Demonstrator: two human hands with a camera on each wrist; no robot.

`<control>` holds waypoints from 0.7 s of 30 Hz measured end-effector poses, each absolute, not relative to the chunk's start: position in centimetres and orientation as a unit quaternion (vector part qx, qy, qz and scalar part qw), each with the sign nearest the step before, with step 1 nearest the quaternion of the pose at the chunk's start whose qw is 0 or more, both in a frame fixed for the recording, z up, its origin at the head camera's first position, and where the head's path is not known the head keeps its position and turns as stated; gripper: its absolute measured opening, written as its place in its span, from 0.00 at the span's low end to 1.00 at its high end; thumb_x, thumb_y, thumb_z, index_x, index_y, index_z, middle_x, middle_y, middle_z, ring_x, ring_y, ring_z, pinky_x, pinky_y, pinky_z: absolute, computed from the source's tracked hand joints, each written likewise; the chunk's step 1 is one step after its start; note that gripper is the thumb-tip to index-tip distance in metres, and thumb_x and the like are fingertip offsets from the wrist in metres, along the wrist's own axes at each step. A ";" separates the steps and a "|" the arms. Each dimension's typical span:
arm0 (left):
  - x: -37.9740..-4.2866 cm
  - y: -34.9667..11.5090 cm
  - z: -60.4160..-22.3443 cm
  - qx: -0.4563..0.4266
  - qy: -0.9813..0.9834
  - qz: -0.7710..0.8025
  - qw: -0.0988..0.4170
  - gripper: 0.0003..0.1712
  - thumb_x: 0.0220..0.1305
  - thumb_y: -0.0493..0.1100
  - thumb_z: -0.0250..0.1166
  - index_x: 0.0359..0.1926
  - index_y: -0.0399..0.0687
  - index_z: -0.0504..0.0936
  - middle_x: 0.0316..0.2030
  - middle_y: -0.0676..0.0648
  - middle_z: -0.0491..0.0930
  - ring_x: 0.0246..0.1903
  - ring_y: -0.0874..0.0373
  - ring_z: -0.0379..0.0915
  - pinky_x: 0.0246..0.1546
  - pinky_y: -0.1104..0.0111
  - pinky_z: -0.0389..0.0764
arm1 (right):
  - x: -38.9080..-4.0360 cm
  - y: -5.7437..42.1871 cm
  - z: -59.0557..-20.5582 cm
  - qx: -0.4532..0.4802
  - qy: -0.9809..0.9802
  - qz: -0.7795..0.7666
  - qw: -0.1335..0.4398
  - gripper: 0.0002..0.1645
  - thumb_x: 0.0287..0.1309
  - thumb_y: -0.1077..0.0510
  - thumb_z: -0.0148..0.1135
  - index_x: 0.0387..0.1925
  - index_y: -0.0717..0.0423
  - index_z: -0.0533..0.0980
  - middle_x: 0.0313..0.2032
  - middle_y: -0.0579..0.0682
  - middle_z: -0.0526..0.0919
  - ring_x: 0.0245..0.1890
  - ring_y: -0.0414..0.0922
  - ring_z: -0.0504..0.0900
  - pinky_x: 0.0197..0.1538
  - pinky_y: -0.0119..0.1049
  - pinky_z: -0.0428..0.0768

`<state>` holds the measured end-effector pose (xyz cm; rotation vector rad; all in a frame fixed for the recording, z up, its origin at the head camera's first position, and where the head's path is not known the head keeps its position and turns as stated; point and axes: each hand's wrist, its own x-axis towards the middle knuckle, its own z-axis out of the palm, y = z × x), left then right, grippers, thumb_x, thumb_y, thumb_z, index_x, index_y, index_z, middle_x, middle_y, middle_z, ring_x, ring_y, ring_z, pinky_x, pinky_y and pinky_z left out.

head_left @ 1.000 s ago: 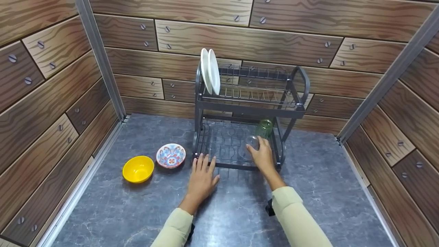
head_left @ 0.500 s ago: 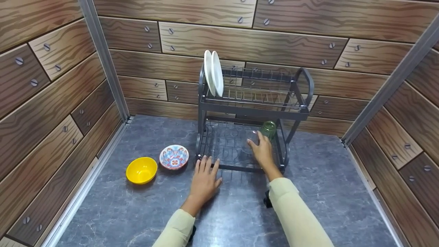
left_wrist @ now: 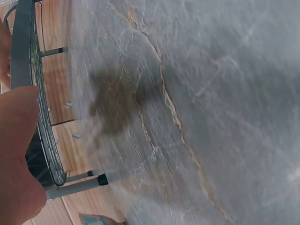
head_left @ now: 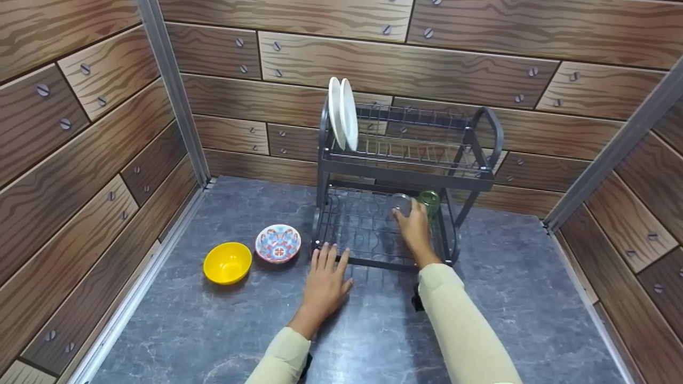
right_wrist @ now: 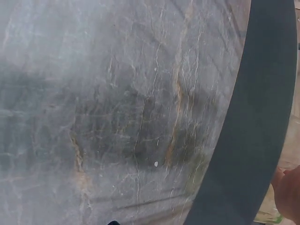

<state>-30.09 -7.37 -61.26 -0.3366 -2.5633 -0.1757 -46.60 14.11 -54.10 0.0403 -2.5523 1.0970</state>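
Note:
My right hand reaches into the lower tier of a dark two-tier dish rack, its thumb and fingers around a clear glass. Just right of that glass, a green glass stands upside down on the same tier. With fingers spread straight, my left hand rests at the rack's front left edge. The left wrist view catches part of that hand beside the rack's front bar. In the right wrist view the front bar hides most of the right hand.
Two white plates stand on edge at the left end of the upper tier. Left of the rack, a patterned bowl and a yellow bowl sit on the grey marbled surface. Wood-patterned walls enclose the back and sides.
My right hand has moved the clear glass farther back on the lower tier, beside the green glass. The left hand stays at the rack's edge. The head view has shifted slightly left.

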 end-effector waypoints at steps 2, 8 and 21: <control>-30.1 -7.3 -61.3 -0.125 -0.953 -0.065 0.269 0.40 0.57 0.60 0.64 0.68 0.50 0.66 0.64 0.37 0.66 0.68 0.39 0.53 0.69 0.47 0.53 | -46.9 14.3 -54.1 0.014 -0.905 0.387 0.174 0.39 0.57 0.52 0.66 0.63 0.70 0.64 0.57 0.70 0.69 0.60 0.63 0.68 0.64 0.52 0.66; -30.0 -7.2 -61.3 -0.120 -0.954 -0.063 0.267 0.41 0.58 0.61 0.63 0.68 0.51 0.66 0.65 0.37 0.65 0.69 0.39 0.53 0.69 0.48 0.53 | -47.9 14.1 -53.9 0.017 -0.911 0.381 0.159 0.40 0.60 0.51 0.63 0.65 0.70 0.61 0.58 0.70 0.67 0.61 0.62 0.67 0.64 0.52 0.66; -30.5 -7.4 -61.7 -0.124 -0.944 -0.069 0.298 0.42 0.53 0.58 0.68 0.67 0.49 0.68 0.62 0.36 0.67 0.67 0.38 0.56 0.67 0.46 0.55 | -49.2 12.6 -53.5 0.026 -0.919 0.353 0.176 0.40 0.60 0.54 0.63 0.65 0.73 0.60 0.53 0.71 0.68 0.57 0.64 0.69 0.62 0.53 0.68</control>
